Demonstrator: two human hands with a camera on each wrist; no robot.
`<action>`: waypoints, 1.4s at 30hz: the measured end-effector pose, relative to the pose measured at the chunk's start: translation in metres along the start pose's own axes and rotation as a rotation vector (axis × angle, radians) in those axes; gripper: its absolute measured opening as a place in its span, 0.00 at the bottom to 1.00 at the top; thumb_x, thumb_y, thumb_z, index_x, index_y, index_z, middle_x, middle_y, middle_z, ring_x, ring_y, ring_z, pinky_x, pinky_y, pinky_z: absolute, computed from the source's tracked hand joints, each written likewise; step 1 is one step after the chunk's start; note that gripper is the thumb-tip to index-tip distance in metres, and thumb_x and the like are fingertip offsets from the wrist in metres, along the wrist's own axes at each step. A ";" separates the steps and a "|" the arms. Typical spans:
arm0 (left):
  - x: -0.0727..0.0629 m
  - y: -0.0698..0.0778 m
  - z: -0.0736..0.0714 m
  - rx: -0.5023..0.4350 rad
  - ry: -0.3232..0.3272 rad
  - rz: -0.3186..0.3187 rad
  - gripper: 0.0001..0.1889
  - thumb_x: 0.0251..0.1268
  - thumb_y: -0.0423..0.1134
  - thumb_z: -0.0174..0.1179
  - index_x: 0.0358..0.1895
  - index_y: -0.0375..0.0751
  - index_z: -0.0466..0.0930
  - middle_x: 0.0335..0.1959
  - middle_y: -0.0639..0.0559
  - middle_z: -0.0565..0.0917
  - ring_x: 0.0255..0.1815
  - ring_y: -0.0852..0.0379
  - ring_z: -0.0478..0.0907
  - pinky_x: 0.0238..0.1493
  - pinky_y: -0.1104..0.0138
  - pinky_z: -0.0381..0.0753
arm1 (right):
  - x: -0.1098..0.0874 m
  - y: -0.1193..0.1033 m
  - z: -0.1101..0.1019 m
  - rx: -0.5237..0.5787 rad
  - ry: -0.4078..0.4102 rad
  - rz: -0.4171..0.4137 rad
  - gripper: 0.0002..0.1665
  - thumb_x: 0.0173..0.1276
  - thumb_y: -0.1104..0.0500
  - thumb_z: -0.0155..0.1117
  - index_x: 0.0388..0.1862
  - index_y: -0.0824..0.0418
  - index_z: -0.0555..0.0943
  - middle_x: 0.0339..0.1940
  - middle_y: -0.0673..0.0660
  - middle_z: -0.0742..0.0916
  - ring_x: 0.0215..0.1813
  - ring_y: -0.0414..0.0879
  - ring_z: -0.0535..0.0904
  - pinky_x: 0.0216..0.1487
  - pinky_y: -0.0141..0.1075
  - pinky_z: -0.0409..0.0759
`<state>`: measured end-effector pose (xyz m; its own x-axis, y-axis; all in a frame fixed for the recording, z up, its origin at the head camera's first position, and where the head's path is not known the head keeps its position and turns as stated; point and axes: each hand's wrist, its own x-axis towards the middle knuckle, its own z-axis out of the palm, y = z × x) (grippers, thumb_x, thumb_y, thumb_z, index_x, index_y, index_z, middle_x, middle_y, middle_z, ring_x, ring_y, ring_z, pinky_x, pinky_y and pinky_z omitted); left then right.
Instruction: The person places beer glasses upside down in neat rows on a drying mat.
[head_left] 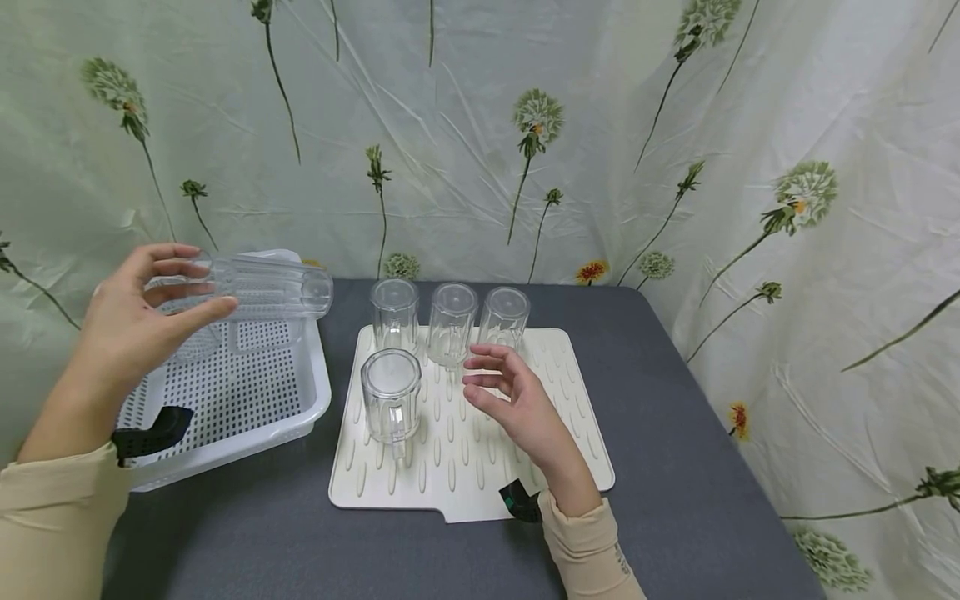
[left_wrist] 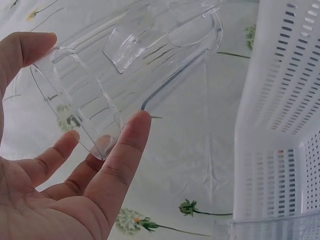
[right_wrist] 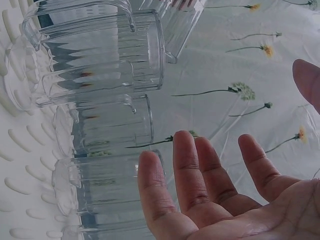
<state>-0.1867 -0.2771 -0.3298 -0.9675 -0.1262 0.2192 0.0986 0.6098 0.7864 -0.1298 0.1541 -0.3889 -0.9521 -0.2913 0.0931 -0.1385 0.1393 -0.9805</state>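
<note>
The left fingers [left_wrist: 119,167] grasp a clear mug [head_left: 273,287] by one end; right fingers [right_wrist: 188,170] relaxed.

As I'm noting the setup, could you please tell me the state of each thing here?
Held clear mug: sideways
Front clear mug: upside down
Three rear clear mugs: upside down
Drying mat: lying flat
White perforated basket: upright
Left hand: gripping the sideways mug
Right hand: empty, fingers loosely bent
Flowered sheet: creased
</note>
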 end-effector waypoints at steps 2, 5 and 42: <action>-0.001 0.001 0.000 -0.018 -0.001 0.001 0.38 0.67 0.54 0.75 0.77 0.67 0.66 0.54 0.81 0.71 0.52 0.80 0.73 0.38 0.85 0.74 | 0.001 0.000 0.000 0.003 0.000 -0.003 0.36 0.78 0.57 0.69 0.79 0.57 0.68 0.74 0.67 0.77 0.71 0.57 0.78 0.66 0.46 0.82; -0.003 0.003 0.001 -0.052 -0.010 -0.004 0.37 0.67 0.52 0.75 0.76 0.68 0.67 0.56 0.80 0.72 0.54 0.78 0.73 0.39 0.86 0.75 | 0.001 0.000 -0.001 0.005 0.003 -0.007 0.35 0.77 0.58 0.69 0.79 0.57 0.69 0.73 0.66 0.78 0.71 0.57 0.78 0.66 0.45 0.82; -0.013 0.033 0.011 -0.175 -0.046 0.087 0.36 0.71 0.40 0.73 0.76 0.66 0.67 0.59 0.72 0.72 0.61 0.67 0.73 0.44 0.86 0.77 | 0.006 -0.003 -0.004 -0.007 0.013 -0.029 0.34 0.77 0.56 0.69 0.78 0.54 0.70 0.73 0.64 0.78 0.70 0.56 0.79 0.68 0.47 0.82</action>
<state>-0.1738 -0.2472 -0.3133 -0.9628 -0.0411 0.2671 0.2170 0.4714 0.8548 -0.1360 0.1560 -0.3851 -0.9509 -0.2834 0.1241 -0.1682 0.1370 -0.9762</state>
